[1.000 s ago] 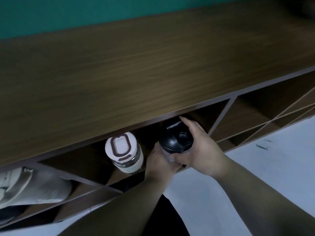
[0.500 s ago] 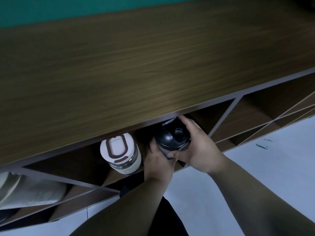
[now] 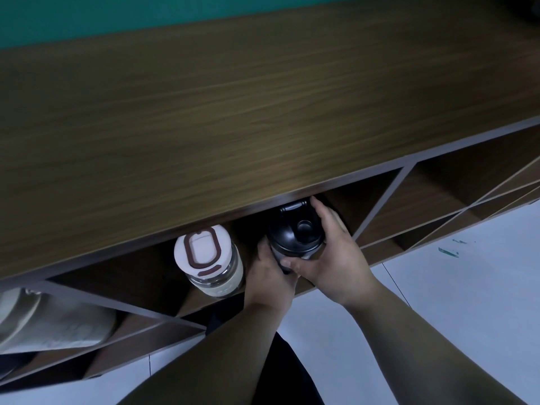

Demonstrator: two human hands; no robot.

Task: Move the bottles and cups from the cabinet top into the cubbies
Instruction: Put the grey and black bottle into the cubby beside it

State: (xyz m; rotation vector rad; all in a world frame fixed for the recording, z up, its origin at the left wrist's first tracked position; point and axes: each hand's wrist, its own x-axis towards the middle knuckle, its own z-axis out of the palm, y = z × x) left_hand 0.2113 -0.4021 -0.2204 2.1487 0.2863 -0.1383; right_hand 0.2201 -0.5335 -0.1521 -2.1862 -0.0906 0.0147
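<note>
A shaker bottle with a black lid (image 3: 295,229) stands at the mouth of a cubby just under the front edge of the wooden cabinet top (image 3: 233,112). My right hand (image 3: 330,255) wraps its right side and front, fingers over the lid's rim. On the bottle's left side my left hand (image 3: 271,276) grips it lower down. In the same cubby, to the left, stands a clear glass bottle with a white lid and a brown ring (image 3: 209,267). The black-lidded bottle's body is mostly hidden by my hands.
A pale grey bottle or cup (image 3: 49,320) lies in the cubby at the far left. Open cubbies with slanted dividers (image 3: 438,200) run to the right. Below is a light tiled floor (image 3: 467,287) with a small green mark. A teal wall runs behind the cabinet.
Both hands have pushed the black-lidded bottle a little further back under the cabinet top's edge. The white-lidded bottle has stayed in place.
</note>
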